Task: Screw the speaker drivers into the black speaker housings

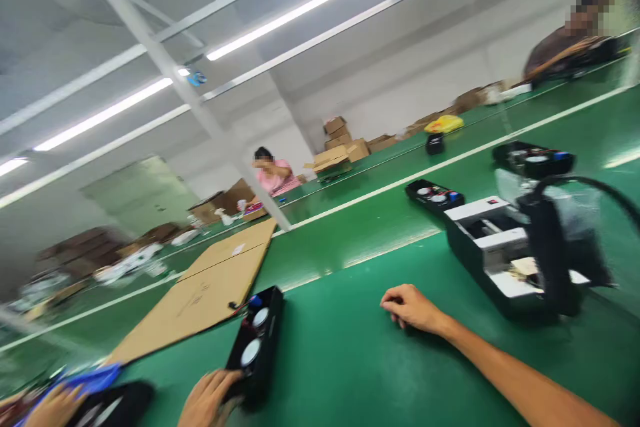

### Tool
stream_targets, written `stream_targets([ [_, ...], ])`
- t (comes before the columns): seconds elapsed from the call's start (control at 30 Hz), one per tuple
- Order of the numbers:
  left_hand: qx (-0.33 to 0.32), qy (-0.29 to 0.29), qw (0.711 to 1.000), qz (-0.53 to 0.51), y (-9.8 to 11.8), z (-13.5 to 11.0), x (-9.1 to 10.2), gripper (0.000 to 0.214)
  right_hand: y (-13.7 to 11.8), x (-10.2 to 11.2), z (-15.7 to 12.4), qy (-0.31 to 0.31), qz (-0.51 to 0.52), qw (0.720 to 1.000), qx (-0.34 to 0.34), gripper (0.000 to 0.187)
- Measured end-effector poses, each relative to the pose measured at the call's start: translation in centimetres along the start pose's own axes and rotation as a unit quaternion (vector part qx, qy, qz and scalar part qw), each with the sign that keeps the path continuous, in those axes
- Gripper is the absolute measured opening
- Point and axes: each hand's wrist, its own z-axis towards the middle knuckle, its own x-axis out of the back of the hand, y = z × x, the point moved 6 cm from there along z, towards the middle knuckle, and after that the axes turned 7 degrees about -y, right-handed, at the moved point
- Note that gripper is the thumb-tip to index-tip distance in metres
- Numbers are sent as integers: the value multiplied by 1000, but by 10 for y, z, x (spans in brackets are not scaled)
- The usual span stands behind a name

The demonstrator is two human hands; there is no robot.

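Down at the very bottom of the view, the left hand (210, 399) is on the job, fingers spread and wrapped over the end of a black plastic unit (267, 353) carrying two round white discs and a small blue cap. That unit sits on the green belt (340, 373), just beside the edge of a cardboard sheet (200, 297). It looks like a stiff, fairly light shell, though that's a call from looks alone; the long black sides seem the place to grip, with those glossy discs the likely fragile spot. Over to the right, the right hand (410, 307) rests on the belt, fingers loosely curled, holding nothing, the bare forearm reaching in from the lower corner. A third hand (55, 407) at far left lies by a blue bag (90, 379) and a black item (113, 403); whose it is can't be told from here. Up the belt, a black-and-white boxed device (493, 250) sits under a looped black cable (590, 183), two more black units (434, 197) lie beyond, and a co-worker in a pink top (273, 177) sits near stacked cardboard boxes (340, 143).
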Motion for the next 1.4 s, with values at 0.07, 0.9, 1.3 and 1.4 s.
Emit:
stream_targets([
  [0.07,4,3,1000,15,15,-1,-3,65,0,0,0,-11,-4,1000,9,28],
  [0.9,-112,161,958,-209,164,-45,-65,29,-99,3,-59,83,-217,953,194,18],
  [1.3,-10,-203,888,-413,159,15,-145,103,-98,-62,-54,61,-280,934,214,18],
  [1.4,-17,-165,904,-394,187,5,-154,95,-102,-50,-82,2,-314,918,242,32],
])
